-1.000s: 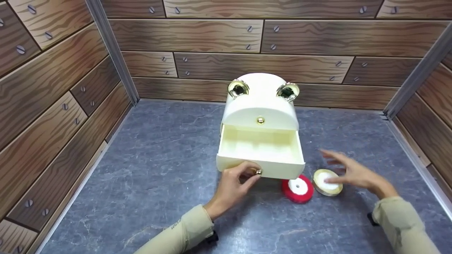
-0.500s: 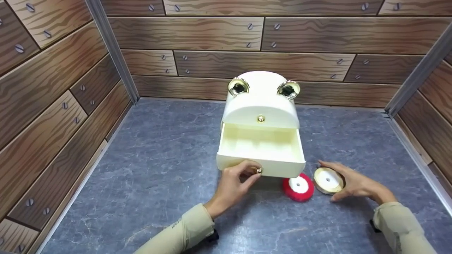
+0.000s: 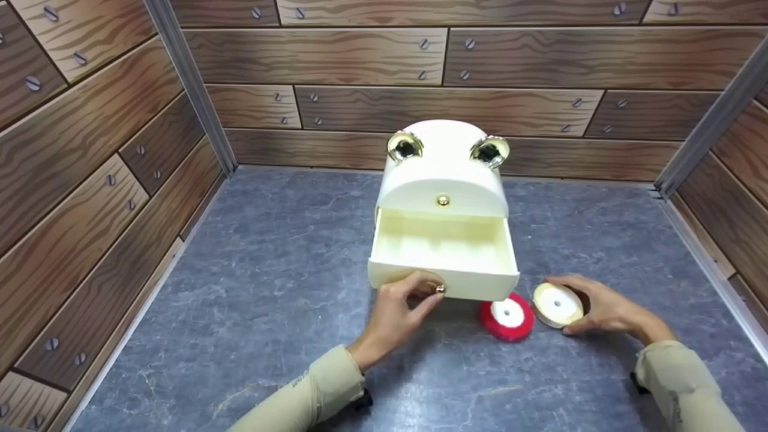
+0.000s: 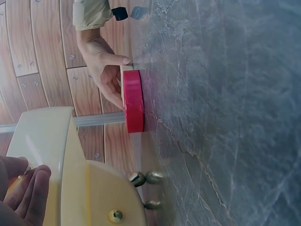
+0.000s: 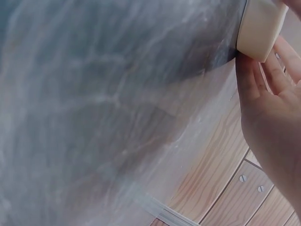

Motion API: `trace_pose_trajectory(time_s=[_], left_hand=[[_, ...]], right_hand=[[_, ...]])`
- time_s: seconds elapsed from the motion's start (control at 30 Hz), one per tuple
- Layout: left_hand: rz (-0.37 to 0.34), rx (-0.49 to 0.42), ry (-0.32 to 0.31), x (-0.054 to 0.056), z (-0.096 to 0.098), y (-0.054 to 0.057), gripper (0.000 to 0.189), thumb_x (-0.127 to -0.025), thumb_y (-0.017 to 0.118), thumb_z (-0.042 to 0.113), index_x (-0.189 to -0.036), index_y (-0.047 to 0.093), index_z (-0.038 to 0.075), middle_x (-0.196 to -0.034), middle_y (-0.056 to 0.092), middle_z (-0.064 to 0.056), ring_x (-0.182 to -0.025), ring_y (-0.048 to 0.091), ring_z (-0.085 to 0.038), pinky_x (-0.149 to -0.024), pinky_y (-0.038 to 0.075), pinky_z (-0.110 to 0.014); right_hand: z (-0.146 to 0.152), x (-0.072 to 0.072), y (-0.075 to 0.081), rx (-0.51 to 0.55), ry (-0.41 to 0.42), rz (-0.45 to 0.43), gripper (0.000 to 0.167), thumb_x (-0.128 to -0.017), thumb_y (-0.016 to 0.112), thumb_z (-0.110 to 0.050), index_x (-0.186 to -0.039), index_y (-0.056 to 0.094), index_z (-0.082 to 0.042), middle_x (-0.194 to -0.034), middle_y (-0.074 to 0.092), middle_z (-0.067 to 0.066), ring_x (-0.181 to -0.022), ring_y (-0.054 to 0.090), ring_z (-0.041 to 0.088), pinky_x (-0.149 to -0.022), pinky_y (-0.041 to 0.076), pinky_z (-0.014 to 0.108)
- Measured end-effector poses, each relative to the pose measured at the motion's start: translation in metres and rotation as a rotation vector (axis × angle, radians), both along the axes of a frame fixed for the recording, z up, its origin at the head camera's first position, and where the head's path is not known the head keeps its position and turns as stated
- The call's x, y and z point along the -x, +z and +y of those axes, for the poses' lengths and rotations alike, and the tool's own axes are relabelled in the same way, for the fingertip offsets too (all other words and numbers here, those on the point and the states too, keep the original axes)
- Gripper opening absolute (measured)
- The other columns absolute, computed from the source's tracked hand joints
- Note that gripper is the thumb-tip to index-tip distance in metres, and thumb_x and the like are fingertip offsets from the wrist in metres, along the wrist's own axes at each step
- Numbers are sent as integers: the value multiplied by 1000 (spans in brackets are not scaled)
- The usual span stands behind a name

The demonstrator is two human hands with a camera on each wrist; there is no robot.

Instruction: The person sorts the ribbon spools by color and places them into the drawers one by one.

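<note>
A cream drawer box [image 3: 444, 174] with two gold-rimmed round ornaments on top stands with its lower drawer [image 3: 444, 241] pulled out. My left hand [image 3: 397, 315] pinches the small gold knob [image 3: 440, 289] on the drawer's front between thumb and fingers. To the right, my right hand [image 3: 609, 307] grips a cream ribbon roll [image 3: 557, 305] by its edge, thumb on the near side and fingers on the far side. The same cream roll [image 5: 261, 28] shows in the right wrist view with fingers against it. A red ribbon roll [image 3: 507, 318] lies beside it, just below the drawer's right corner.
A dark grey marbled tabletop [image 3: 288, 252] lies under everything. Wood-patterned panels [image 3: 336, 60] wall it in at the back and both sides, with metal strips at the corners. The closed upper compartment bears another gold knob [image 3: 443, 200].
My right hand has come down from above the cream ribbon roll and closed round its right edge. My left hand stays on the knob, and the drawer has not moved.
</note>
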State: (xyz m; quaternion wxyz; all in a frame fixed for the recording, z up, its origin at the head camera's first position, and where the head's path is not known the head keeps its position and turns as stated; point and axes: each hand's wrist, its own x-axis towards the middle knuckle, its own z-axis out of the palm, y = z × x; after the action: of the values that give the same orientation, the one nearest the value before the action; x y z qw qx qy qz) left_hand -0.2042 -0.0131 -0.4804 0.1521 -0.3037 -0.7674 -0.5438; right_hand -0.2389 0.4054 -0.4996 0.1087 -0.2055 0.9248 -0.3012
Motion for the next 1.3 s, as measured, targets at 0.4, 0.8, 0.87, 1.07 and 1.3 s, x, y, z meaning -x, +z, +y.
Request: trace_pose_trajectory(time_s=[0.4, 0.8, 0.87, 1.07, 1.3], left_hand=[[-7, 7, 2, -1, -1, 0, 15, -95, 76, 13, -110, 73, 11, -102, 79, -2, -89, 75, -9, -78, 62, -20], [-8, 2, -1, 0, -1, 0, 15, -96, 75, 14, -110, 73, 12, -103, 79, -2, -89, 75, -9, -77, 62, -20], [-7, -1, -2, 0, -1, 0, 15, -95, 75, 14, -110, 73, 12, -103, 79, -2, -89, 75, -9, -77, 62, -20], [-2, -3, -4, 0, -1, 0, 15, -95, 75, 13, -110, 73, 12, -103, 79, -2, -89, 75, -9, -77, 62, -21], [-4, 0, 0, 0, -1, 0, 15, -95, 75, 13, -110, 73, 11, -103, 79, -3, -88, 75, -10, -76, 64, -25]], right_hand=[[0, 2, 6, -30, -18, -12, 98, -66, 98, -35, -148, 53, -6, -145, 58, 22, -131, 52, 41, -106, 44, 51], [-3, 4, 12, 8, -46, -63, 97, -68, 97, -31, -151, 51, -10, -145, 57, 19, -129, 54, 38, -104, 45, 40], [-3, 4, 14, 25, -62, -78, 98, -69, 97, -31, -152, 49, -10, -146, 56, 20, -130, 54, 39, -104, 45, 39], [-4, 2, 16, 168, -95, -110, 93, -73, 95, -21, -153, 47, -10, -147, 55, 17, -127, 58, 22, -98, 48, 20], [-6, -1, 25, 403, -48, -80, 84, -77, 88, 1, -150, 47, -2, -141, 61, -2, -120, 60, -2, -98, 50, 14]])
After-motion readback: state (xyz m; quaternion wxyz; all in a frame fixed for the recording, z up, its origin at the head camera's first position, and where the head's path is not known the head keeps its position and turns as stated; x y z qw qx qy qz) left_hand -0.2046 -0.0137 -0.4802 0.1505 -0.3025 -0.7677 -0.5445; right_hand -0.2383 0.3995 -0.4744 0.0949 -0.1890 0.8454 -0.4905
